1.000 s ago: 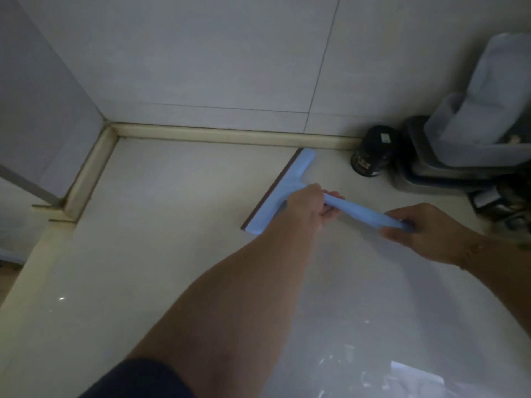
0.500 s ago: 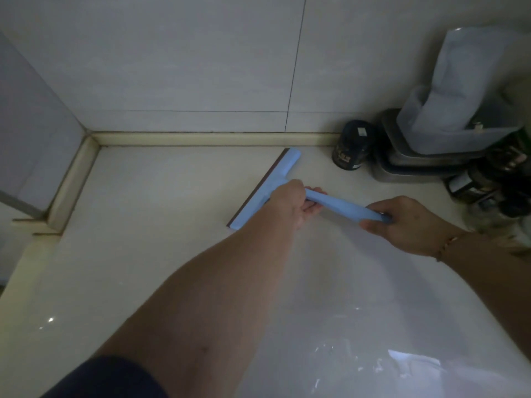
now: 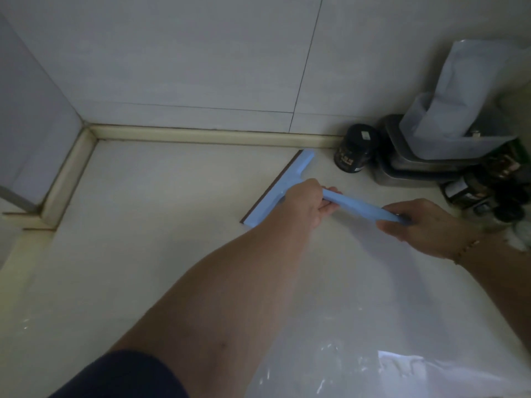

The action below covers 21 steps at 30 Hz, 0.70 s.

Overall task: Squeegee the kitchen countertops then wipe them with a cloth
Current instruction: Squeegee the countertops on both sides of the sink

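A light blue squeegee with a dark rubber blade lies blade-down on the pale countertop, its head near the back wall. My left hand grips the handle close to the head. My right hand grips the handle's far end, a thin bracelet on that wrist. The blade runs diagonally from the back rim toward me. No cloth is in view.
A dark jar stands at the back right beside a stacked metal container with a plastic tub and bag on top. More dark bottles crowd the right edge. A raised rim borders the counter at back and left.
The squeegee and both hands keep the same grip and have hardly shifted on the counter. The view has tilted, bringing the back corner and jars slightly lower and leftward in frame.
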Available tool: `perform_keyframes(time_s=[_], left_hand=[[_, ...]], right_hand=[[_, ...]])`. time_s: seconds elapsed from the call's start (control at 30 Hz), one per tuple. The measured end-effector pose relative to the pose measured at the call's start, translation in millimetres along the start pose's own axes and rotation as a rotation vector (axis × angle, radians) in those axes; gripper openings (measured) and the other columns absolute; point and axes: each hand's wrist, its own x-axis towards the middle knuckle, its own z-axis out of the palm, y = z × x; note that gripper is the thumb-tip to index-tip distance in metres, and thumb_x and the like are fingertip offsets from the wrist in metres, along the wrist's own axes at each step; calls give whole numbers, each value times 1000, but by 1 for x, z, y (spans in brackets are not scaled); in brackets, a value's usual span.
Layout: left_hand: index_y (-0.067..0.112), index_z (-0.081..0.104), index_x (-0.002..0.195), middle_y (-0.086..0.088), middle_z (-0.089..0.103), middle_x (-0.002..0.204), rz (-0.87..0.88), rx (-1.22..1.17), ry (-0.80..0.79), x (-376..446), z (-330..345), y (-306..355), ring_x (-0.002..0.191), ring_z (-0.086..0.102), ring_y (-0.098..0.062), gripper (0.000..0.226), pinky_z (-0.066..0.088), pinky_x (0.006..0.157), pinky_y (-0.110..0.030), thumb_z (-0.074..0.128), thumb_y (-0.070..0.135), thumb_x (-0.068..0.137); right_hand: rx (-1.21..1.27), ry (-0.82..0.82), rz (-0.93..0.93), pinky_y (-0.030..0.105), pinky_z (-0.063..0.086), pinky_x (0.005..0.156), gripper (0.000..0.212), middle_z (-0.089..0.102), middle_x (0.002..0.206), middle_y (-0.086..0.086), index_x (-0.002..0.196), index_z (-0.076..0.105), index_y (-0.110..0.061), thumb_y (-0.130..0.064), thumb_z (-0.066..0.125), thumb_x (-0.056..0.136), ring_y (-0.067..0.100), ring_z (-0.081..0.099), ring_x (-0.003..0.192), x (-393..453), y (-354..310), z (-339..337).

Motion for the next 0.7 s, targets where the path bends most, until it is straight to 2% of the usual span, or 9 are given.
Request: perform_keyframes(time_s=[0.07,0.13,0.23,0.37,0.5,0.57,0.63,0.7], left_hand=[[0,48,93,-16,58,82,-13,14,-3,1,3,-3,84,62,-27,14,54,47,-33,41,10,101],[1,46,83,-15,58,78,-15,27,12,4,5,-7,76,61,-26,20,52,40,-30,40,10,101],[3,46,82,-13,59,77,-8,76,-19,-1,3,-9,68,60,-22,24,55,48,-30,40,14,102],[4,47,82,-12,58,75,-36,198,-20,-4,-1,-20,66,59,-21,25,55,57,-32,40,17,103],[5,51,80,-9,61,64,-56,284,6,-9,-11,-27,64,60,-21,28,53,63,-34,44,22,102],[6,52,80,-8,61,69,-67,295,31,-15,-13,-28,65,60,-20,30,52,58,-32,44,26,101],[7,54,83,-7,60,74,-78,312,48,-22,-13,-28,66,60,-19,30,49,54,-32,44,29,101],[7,56,85,-6,59,74,-81,355,78,-26,-15,-30,66,60,-20,32,49,54,-34,43,30,101]], right_hand=[[40,7,37,33,39,58,19,54,57,2,70,67,-22,-23,68,89,19,48,56,-9,2,6],[79,32,80,33,38,58,31,52,54,-2,60,60,-29,-22,68,89,18,48,56,-16,2,9],[89,62,114,32,39,55,28,54,55,-1,63,59,-30,-25,67,89,16,49,55,-29,-10,12],[48,118,220,25,37,52,16,55,58,6,79,69,-18,-30,67,89,19,49,53,-55,-23,37],[114,153,303,21,34,49,18,50,55,-3,79,65,-19,-33,66,90,12,48,52,-77,-41,70],[157,157,335,26,33,52,21,51,56,-2,83,68,-14,-33,65,90,14,48,53,-82,-49,75],[185,160,368,26,32,56,25,52,57,2,84,69,-9,-33,64,90,18,48,55,-85,-58,74],[210,159,402,25,32,54,26,52,58,1,83,67,-9,-34,64,90,19,50,56,-89,-69,79]])
